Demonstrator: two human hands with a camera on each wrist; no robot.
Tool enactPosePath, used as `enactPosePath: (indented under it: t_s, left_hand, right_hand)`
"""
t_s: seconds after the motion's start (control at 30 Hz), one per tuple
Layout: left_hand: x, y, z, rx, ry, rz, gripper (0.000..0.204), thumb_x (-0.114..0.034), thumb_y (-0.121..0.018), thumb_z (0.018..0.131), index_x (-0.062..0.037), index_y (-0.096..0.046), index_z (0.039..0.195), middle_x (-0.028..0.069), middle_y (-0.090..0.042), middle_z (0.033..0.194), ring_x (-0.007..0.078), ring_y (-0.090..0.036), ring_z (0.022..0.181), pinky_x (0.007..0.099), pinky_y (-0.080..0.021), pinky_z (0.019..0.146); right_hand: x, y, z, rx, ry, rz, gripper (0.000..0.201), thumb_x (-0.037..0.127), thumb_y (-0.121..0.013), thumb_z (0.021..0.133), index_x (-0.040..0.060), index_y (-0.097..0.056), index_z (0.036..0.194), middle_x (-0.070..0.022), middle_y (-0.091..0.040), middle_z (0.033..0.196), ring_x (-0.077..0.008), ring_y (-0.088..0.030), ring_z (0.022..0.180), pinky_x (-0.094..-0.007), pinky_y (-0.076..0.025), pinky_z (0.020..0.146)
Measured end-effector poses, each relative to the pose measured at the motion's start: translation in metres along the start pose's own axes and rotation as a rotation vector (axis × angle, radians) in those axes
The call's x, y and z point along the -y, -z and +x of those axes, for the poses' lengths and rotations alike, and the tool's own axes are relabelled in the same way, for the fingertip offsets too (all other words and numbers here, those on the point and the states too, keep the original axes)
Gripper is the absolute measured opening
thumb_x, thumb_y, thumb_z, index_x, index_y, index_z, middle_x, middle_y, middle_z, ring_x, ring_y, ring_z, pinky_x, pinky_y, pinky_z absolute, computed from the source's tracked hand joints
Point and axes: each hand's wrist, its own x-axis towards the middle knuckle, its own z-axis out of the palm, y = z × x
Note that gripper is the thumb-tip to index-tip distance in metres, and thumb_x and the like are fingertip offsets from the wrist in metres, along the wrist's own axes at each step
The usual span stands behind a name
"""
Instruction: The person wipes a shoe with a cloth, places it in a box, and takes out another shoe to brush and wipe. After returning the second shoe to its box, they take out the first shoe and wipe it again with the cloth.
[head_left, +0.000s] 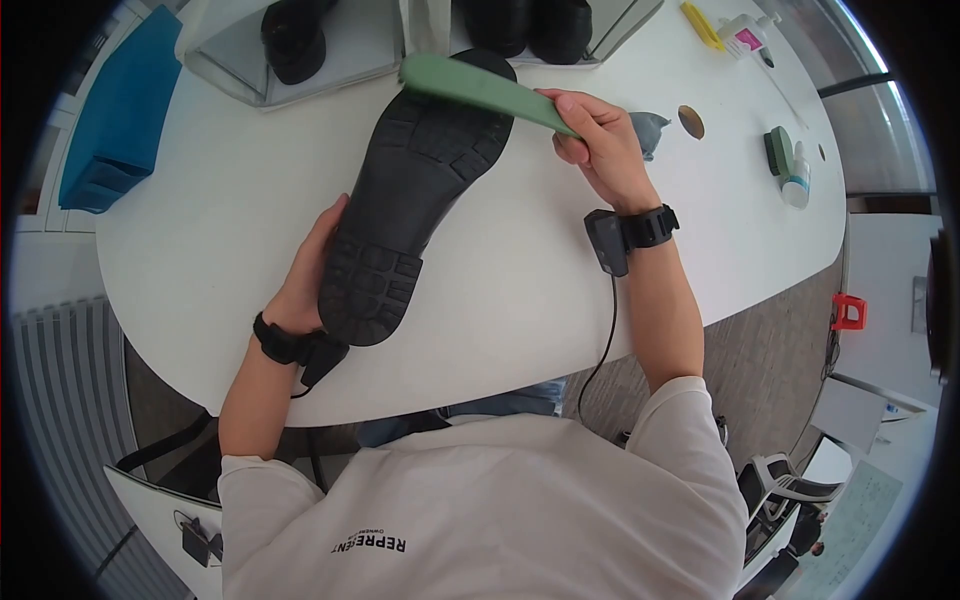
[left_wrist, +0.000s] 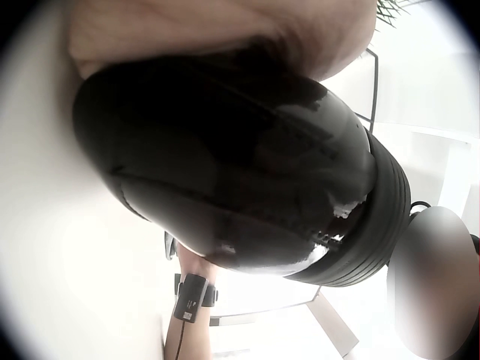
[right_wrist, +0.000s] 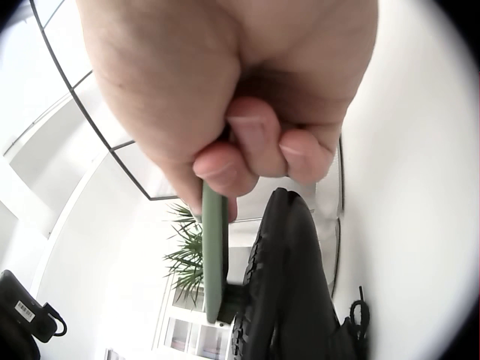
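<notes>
Left hand (head_left: 303,283): I see it gripping the black shoe (head_left: 385,200), centre-left.
Right hand (head_left: 612,155): curled round the green brush (head_left: 480,90).

The person wears an off-white, short-sleeved fabric T-shirt (head_left: 480,500), its loose sleeves ending far back from the fingers. Dark capital lettering (head_left: 370,541) on it reads "REPRESENT", with a smaller line beside it that is only partly legible. Just behind the fingers of the right hand (head_left: 605,150), a black wrist strap (head_left: 652,228) carries a black, angular plastic box (head_left: 606,243) with a small white label; a thin black cable (head_left: 611,330) runs from it, away from the fingers. Behind the fingers of the left hand (head_left: 312,265) sit a matching black band (head_left: 278,342) and a dark plastic housing (head_left: 322,358), which bears a white barcode sticker (right_wrist: 25,310). Blue, denim-like legwear (head_left: 500,403) shows farthest from the fingers, past the shirt hem.
</notes>
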Motion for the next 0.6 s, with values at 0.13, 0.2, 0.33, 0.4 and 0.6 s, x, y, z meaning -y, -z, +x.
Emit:
enactPosePath:
  t_s: [0.13, 0.2, 0.33, 0.4, 0.6]
  left_hand:
    - [-0.001, -0.005, 0.002, -0.161, 0.053, -0.026, 0.045, -0.039, -0.042, 0.1, -0.0033, -0.056, 0.124, 0.0109, -0.064, 0.116, 0.0206, -0.065, 0.099, 0.0335, -0.055, 0.086]
    - [-0.002, 0.0, 0.0, -0.096, 0.048, -0.011, 0.045, -0.039, -0.042, 0.1, -0.0032, -0.056, 0.125, 0.0105, -0.065, 0.115, 0.0205, -0.065, 0.099, 0.0335, -0.054, 0.086]
    - [-0.003, -0.003, 0.001, -0.101, 0.068, -0.043, 0.045, -0.039, -0.042, 0.1, -0.0036, -0.056, 0.124, 0.0102, -0.065, 0.114, 0.0202, -0.065, 0.099, 0.0334, -0.054, 0.086]
    - [0.0, -0.005, -0.002, -0.035, -0.018, 0.028, 0.045, -0.039, -0.042, 0.1, -0.0037, -0.056, 0.125, 0.0106, -0.065, 0.115, 0.0203, -0.065, 0.1, 0.0336, -0.054, 0.087]
    - [-0.003, -0.001, 0.0, -0.061, 0.065, -0.025, 0.044, -0.038, -0.043, 0.1, -0.004, -0.056, 0.125, 0.0096, -0.064, 0.116, 0.0201, -0.065, 0.1, 0.0333, -0.053, 0.087]
  right_hand:
    - [0.002, 0.007, -0.003, 0.031, -0.031, 0.005, 0.027, 0.023, -0.061, 0.094, -0.0009, -0.07, 0.104, 0.0033, -0.057, 0.068, -0.0041, -0.034, 0.051, -0.0212, -0.026, 0.049]
    - [0.001, 0.006, 0.0, 0.037, -0.016, -0.012, 0.027, 0.022, -0.06, 0.094, -0.0009, -0.07, 0.105, 0.0033, -0.057, 0.068, -0.004, -0.033, 0.051, -0.0211, -0.026, 0.049]
    - [0.002, 0.008, -0.002, 0.024, -0.042, 0.036, 0.028, 0.022, -0.059, 0.094, -0.0014, -0.069, 0.105, 0.0035, -0.055, 0.067, -0.0038, -0.033, 0.051, -0.0213, -0.026, 0.049]
    - [-0.001, 0.006, -0.001, 0.044, -0.033, -0.011, 0.028, 0.023, -0.059, 0.095, -0.0015, -0.069, 0.106, 0.0036, -0.055, 0.066, -0.0037, -0.032, 0.051, -0.0215, -0.026, 0.048]
    - [0.001, 0.014, -0.001, 0.086, -0.058, 0.004, 0.029, 0.022, -0.058, 0.096, -0.0015, -0.068, 0.109, 0.0031, -0.055, 0.066, -0.0039, -0.034, 0.052, -0.0212, -0.028, 0.05]
